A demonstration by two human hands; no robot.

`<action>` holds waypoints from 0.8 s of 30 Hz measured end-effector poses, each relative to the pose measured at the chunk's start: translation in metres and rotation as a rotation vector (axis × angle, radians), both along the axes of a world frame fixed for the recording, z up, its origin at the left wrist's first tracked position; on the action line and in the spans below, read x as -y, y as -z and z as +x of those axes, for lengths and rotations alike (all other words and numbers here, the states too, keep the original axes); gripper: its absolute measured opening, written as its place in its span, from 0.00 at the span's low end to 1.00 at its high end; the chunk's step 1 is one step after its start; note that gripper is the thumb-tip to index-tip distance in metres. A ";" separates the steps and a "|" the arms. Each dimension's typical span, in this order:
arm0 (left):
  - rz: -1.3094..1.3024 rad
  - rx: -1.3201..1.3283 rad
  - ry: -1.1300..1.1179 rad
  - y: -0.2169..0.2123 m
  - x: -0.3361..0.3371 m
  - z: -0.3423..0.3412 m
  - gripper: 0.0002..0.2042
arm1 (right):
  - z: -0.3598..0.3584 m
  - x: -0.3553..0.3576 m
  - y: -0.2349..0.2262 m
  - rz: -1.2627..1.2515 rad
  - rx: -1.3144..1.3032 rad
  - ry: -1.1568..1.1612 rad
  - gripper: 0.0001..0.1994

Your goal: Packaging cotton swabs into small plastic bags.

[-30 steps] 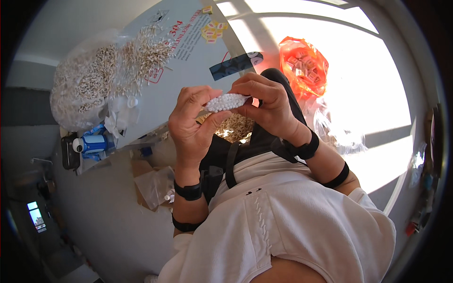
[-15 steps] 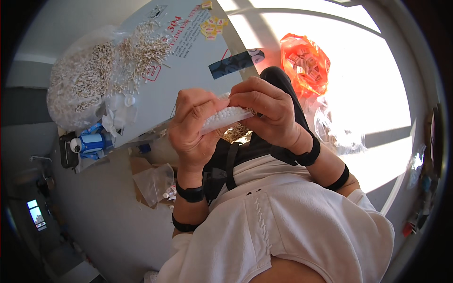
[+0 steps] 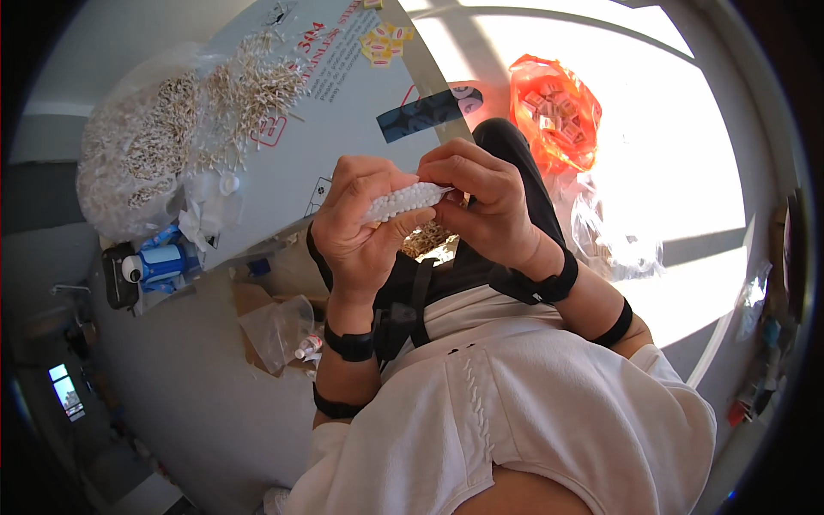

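Observation:
Over my lap I hold a clear packet of cotton swabs (image 3: 402, 201), its rows of white tips facing up. My left hand (image 3: 354, 225) is wrapped round the packet's left end, with the thumb along its near side. At the other end, my right hand (image 3: 487, 199) pinches the clear film between thumb and fingers. Below the packet, a heap of cotton swabs (image 3: 424, 242) shows partly between my legs. Loose cotton swabs (image 3: 257, 81) are scattered on the table (image 3: 296, 167), beside a big plastic bag (image 3: 137, 146) full of them.
Small yellow labels (image 3: 380, 45) lie at the table's far edge. An orange bag (image 3: 562, 107) of small packs stands on the sunlit floor, near a clear plastic bag (image 3: 608, 236). A blue bottle (image 3: 161, 263) and black case (image 3: 120, 276) sit left. Below is a cardboard box (image 3: 257, 330).
The packet has turned in my hands, so more swab tips face up. My left thumb has come into sight along its near side, and the right fingers have shifted on the film.

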State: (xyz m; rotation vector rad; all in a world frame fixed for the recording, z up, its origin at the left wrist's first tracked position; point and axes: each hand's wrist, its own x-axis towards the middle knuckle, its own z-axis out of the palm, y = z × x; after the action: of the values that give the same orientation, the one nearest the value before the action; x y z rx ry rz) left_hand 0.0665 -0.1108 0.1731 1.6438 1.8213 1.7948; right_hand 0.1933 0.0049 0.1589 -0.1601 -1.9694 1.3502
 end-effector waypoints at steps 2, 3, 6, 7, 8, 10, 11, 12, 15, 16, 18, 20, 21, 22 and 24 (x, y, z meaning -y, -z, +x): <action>-0.003 -0.015 0.014 0.007 -0.003 -0.004 0.15 | -0.003 -0.001 0.006 -0.009 -0.002 0.005 0.12; 0.002 -0.026 0.015 0.010 -0.004 -0.005 0.14 | -0.005 -0.002 0.009 -0.016 -0.006 0.011 0.12; -0.026 0.015 0.013 0.023 -0.011 -0.010 0.14 | -0.012 -0.007 0.024 -0.099 0.000 -0.003 0.12; -0.058 0.065 0.009 0.028 -0.013 -0.012 0.15 | -0.014 -0.010 0.029 -0.099 0.003 -0.002 0.12; -0.059 0.069 0.011 0.032 -0.016 -0.015 0.15 | -0.017 -0.012 0.035 -0.201 0.060 -0.016 0.11; -0.037 0.111 -0.065 0.040 -0.019 -0.022 0.16 | -0.021 -0.018 0.045 -0.304 0.120 -0.026 0.11; -0.039 0.115 -0.065 0.045 -0.017 -0.024 0.16 | -0.024 -0.021 0.048 -0.426 0.124 -0.076 0.11; -0.043 0.264 -0.024 0.050 -0.016 -0.026 0.16 | -0.026 -0.023 0.050 -0.548 0.128 -0.125 0.11; -0.072 0.462 0.004 0.065 -0.018 -0.031 0.15 | -0.033 -0.025 0.047 -0.633 0.095 -0.144 0.11; -0.096 0.508 -0.005 0.070 -0.020 -0.034 0.14 | -0.036 -0.026 0.052 -0.634 0.098 -0.146 0.11; -0.107 0.530 -0.008 0.078 -0.026 -0.038 0.14 | -0.044 -0.033 0.063 -0.631 0.086 -0.164 0.09; -0.119 0.553 -0.012 0.086 -0.029 -0.044 0.13 | -0.050 -0.039 0.071 -0.635 0.104 -0.167 0.09; -0.150 0.495 -0.022 0.089 -0.029 -0.047 0.12 | -0.053 -0.040 0.074 -0.640 0.120 -0.170 0.08; -0.180 0.437 -0.032 0.092 -0.029 -0.051 0.12 | -0.055 -0.043 0.078 -0.641 0.125 -0.171 0.08; -0.198 0.336 -0.046 0.094 -0.030 -0.056 0.11 | -0.057 -0.047 0.083 -0.519 0.120 -0.186 0.08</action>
State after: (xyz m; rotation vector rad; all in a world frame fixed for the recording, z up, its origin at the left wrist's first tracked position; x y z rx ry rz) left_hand 0.0106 -0.0804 0.0792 1.1598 1.8237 1.7167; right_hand 0.1363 0.0515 0.0756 -0.3125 -1.7186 1.9972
